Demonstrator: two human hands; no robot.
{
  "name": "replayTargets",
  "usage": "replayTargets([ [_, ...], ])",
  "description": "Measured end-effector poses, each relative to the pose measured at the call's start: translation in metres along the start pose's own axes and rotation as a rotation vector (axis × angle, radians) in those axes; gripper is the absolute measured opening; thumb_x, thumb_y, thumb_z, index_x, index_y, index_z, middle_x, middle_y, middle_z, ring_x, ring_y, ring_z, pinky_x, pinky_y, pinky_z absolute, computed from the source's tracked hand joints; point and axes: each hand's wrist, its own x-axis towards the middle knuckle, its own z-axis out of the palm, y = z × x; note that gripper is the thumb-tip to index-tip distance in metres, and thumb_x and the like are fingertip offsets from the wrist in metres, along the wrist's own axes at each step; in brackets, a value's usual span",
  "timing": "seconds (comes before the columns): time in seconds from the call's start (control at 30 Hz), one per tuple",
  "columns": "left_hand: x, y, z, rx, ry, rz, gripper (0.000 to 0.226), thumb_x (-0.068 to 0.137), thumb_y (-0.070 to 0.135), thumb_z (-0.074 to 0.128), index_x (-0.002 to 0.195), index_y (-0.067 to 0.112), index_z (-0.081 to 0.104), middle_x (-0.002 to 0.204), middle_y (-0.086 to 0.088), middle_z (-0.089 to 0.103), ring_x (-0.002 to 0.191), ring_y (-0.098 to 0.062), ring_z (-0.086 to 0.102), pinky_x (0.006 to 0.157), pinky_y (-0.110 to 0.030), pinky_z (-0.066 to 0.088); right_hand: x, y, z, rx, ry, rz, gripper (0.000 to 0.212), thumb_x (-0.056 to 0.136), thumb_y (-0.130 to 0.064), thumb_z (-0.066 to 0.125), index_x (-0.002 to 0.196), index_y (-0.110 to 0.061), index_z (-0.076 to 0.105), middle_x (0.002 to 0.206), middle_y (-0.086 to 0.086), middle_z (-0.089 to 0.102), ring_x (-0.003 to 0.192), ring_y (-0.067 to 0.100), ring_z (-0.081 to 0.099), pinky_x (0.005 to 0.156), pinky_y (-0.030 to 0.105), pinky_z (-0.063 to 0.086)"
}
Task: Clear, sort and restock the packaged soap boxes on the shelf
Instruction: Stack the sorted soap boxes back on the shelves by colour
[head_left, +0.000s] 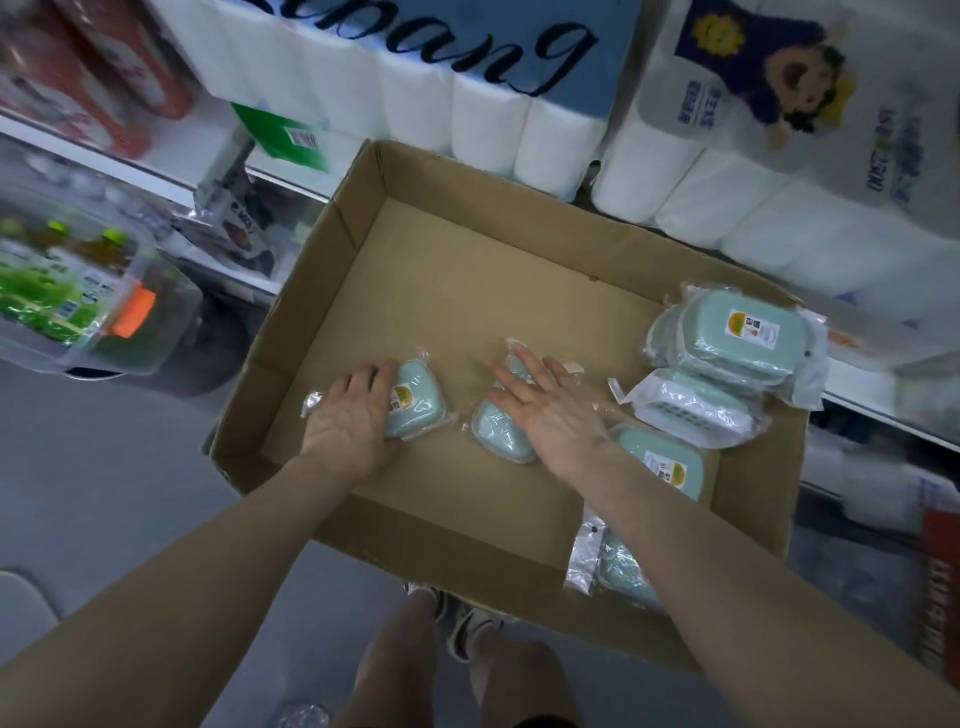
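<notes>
The left hand curls its fingers over a wrapped mint soap box and grips it; the right hand lies flat, fingers straight and spread, on a second soap box, holding nothing; both packs rest on the floor of the cardboard carton; more soap boxes are stacked by its right wall; they look light and rigid under slippery, crinkly film, so clamp the hard long sides rather than the loose wrap.
</notes>
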Motion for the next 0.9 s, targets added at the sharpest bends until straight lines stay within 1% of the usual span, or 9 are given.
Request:
replayTargets([
  [0.1,-0.006,0.0,-0.015,-0.045,0.008,-0.009,0.098,0.073,0.038,0.077,0.149,0.019,0.018,0.138,-0.007,0.038,0.12,-0.03,0.044,0.099,-0.041,0.04,0.001,0.004,-0.008,0.092,0.025,0.081,0.07,0.091,-0.014,0.061,0.15,-0.016,0.024,0.16,0.008,0.022,0.151,0.029,0.006,0.122,0.042,0.0],
  [0.17,-0.012,0.0,-0.026,-0.073,0.037,-0.022,0.098,0.073,0.042,0.076,0.149,0.019,0.018,0.135,-0.008,0.04,0.119,-0.03,0.045,0.1,-0.04,0.039,-0.008,0.015,-0.02,0.241,0.091,0.181,0.081,0.08,-0.036,0.073,0.144,-0.012,0.03,0.145,0.011,0.04,0.14,0.029,0.031,0.12,0.038,0.012],
  [0.23,-0.019,0.006,-0.04,-0.102,0.074,-0.028,0.098,0.073,0.045,0.076,0.148,0.019,0.019,0.132,-0.009,0.042,0.117,-0.03,0.047,0.102,-0.041,0.04,-0.023,0.029,-0.039,0.396,0.184,0.255,0.084,0.074,-0.049,0.074,0.139,-0.012,0.036,0.133,0.01,0.048,0.125,0.027,0.043,0.113,0.036,0.024],
  [0.33,-0.032,0.027,-0.066,-0.13,0.126,-0.026,0.096,0.074,0.045,0.076,0.147,0.019,0.02,0.128,-0.009,0.043,0.114,-0.03,0.048,0.1,-0.04,0.041,-0.054,0.05,-0.068,0.484,0.342,0.307,0.08,0.077,-0.057,0.068,0.137,-0.011,0.04,0.125,0.009,0.051,0.117,0.028,0.048,0.104,0.039,0.036],
  [0.4,-0.041,0.047,-0.085,-0.161,0.163,-0.005,0.095,0.072,0.043,0.077,0.147,0.02,0.022,0.124,-0.009,0.045,0.111,-0.029,0.049,0.098,-0.04,0.041,-0.08,0.065,-0.09,0.503,0.416,0.32,0.08,0.079,-0.061,0.064,0.137,-0.011,0.04,0.123,0.01,0.052,0.114,0.029,0.049,0.1,0.04,0.038],
  [0.5,-0.053,0.078,-0.12,-0.191,0.271,0.04,0.096,0.067,0.041,0.079,0.146,0.019,0.028,0.123,-0.009,0.05,0.111,-0.031,0.051,0.099,-0.042,0.042,-0.126,0.09,-0.13,0.465,0.542,0.281,0.083,0.08,-0.065,0.057,0.141,-0.014,0.036,0.126,0.009,0.049,0.114,0.028,0.048,0.1,0.042,0.041],
  [0.57,-0.058,0.098,-0.149,-0.198,0.382,0.087,0.095,0.063,0.037,0.08,0.143,0.016,0.033,0.126,-0.009,0.053,0.113,-0.031,0.052,0.099,-0.043,0.043,-0.156,0.107,-0.16,0.42,0.631,0.249,0.082,0.082,-0.063,0.059,0.143,-0.015,0.034,0.126,0.008,0.048,0.112,0.027,0.05,0.096,0.04,0.042],
  [0.73,-0.069,0.136,-0.227,-0.155,0.602,0.175,0.095,0.062,0.031,0.076,0.145,0.016,0.032,0.137,-0.01,0.048,0.124,-0.032,0.046,0.106,-0.047,0.038,-0.213,0.133,-0.228,0.34,0.774,0.202,0.084,0.084,-0.065,0.059,0.149,-0.02,0.029,0.134,0.004,0.046,0.116,0.021,0.05,0.092,0.036,0.044],
  [0.9,-0.069,0.147,-0.305,-0.148,0.73,0.255,0.094,0.061,0.024,0.077,0.144,0.016,0.033,0.136,-0.009,0.049,0.124,-0.03,0.044,0.108,-0.042,0.036,-0.231,0.146,-0.285,0.295,0.895,0.223,0.084,0.084,-0.065,0.058,0.149,-0.02,0.031,0.132,0.003,0.049,0.114,0.02,0.051,0.093,0.034,0.042],
])
